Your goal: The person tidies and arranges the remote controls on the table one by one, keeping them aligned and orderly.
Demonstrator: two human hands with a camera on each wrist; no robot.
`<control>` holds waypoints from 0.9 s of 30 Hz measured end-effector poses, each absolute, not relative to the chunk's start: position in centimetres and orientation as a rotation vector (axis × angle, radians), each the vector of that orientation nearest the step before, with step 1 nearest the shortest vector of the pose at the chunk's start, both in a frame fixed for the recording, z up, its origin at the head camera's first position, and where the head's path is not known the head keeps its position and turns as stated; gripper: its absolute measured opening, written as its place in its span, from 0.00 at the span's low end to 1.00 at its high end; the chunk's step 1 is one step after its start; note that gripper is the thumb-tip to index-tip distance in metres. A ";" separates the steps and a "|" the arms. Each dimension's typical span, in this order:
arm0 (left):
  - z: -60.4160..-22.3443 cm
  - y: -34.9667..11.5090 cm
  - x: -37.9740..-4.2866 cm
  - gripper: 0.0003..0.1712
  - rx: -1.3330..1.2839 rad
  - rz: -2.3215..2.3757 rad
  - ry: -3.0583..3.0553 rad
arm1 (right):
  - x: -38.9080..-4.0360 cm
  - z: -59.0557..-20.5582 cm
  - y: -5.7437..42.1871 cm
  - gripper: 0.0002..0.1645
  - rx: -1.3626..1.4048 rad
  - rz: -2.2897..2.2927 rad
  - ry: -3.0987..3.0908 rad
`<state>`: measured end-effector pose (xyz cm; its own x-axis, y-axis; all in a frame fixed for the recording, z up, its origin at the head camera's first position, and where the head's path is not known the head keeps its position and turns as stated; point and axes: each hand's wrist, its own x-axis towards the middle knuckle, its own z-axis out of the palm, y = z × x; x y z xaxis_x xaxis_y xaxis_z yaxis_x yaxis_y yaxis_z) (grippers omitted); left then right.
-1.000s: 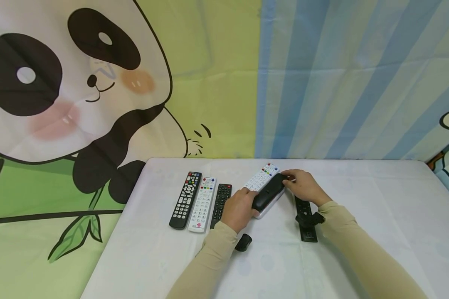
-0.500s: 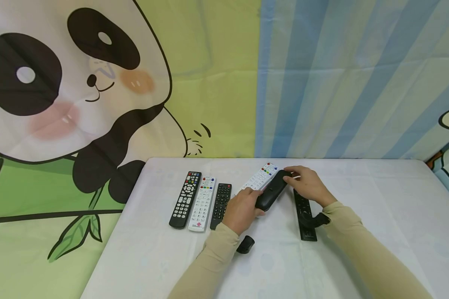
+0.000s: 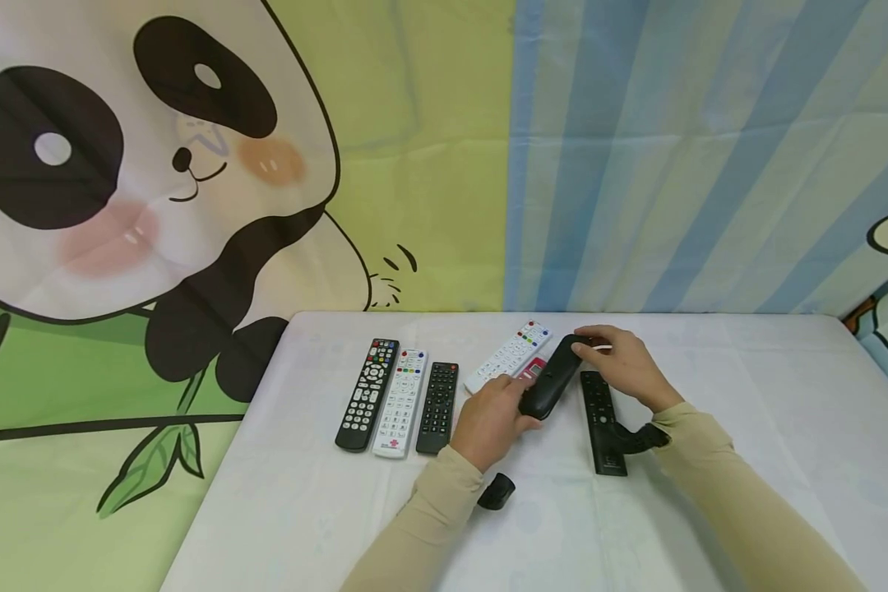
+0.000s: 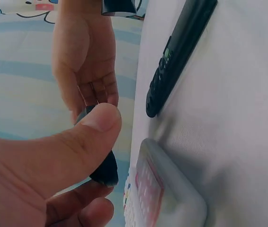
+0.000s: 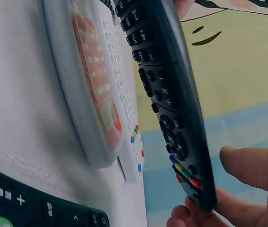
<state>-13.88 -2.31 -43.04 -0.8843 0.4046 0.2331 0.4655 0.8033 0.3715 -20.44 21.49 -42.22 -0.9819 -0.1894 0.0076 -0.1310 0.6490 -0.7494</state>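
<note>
A black remote control [image 3: 553, 380] is held tilted above the table, its smooth back showing in the head view. My left hand [image 3: 491, 423] grips the near end between thumb and fingers. At the far end is my right hand [image 3: 625, 366]; the right wrist view shows its curled fingers at the tip by the coloured buttons [image 5: 185, 172], its thumb slightly apart. Just left of the held remote lie a white remote [image 3: 513, 352] and a pale-sided device with a red panel [image 5: 96, 80], partly hidden by my left hand in the head view.
To the left lie a black remote [image 3: 367, 395], a white remote [image 3: 401, 403] and a smaller black remote [image 3: 437, 407], side by side. Another slim black remote [image 3: 599, 419] lies below my right hand. The white-covered table [image 3: 770, 395] meets a panda-printed cloth at the back.
Both hands have moved right with the black remote, turning it steeper. The red panel beneath it has come into view, and more of the smaller black remote shows.
</note>
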 end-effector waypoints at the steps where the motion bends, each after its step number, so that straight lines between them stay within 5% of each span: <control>1: -43.0 -2.2 -13.8 0.32 -0.693 -0.659 -2.848 | -20.4 -42.2 21.6 0.31 -0.261 -1.271 2.782; 27: -42.4 2.2 -12.3 0.35 -0.740 -1.075 -2.899 | -19.5 -41.9 23.3 0.36 -0.125 -1.624 2.689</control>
